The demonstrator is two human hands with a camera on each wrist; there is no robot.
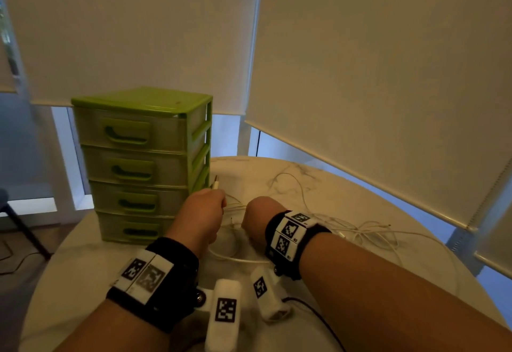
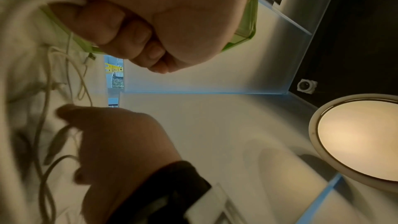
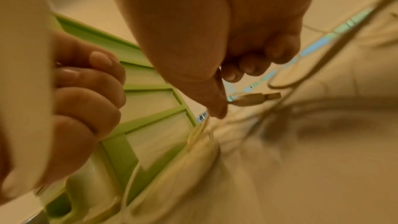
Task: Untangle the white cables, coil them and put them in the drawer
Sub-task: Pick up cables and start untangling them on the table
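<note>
A round white table (image 1: 346, 194) holds a green drawer box (image 1: 144, 163) with four shut drawers, and the white cables (image 1: 363, 231) lie in a loose tangle on the table to the right of the box. Just beside the box's right side, the left hand (image 1: 203, 213) has its fingers curled tight around one cable, and its plug (image 1: 215, 182) sticks up above the fist. The right hand (image 1: 256, 220) is a bit farther from the box, fingers (image 3: 247, 67) curled, pinching cable.

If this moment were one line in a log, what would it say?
stage: untangling | left hand: grips cable near USB plug | right hand: on cable, grip unclear | drawers: all closed
</note>
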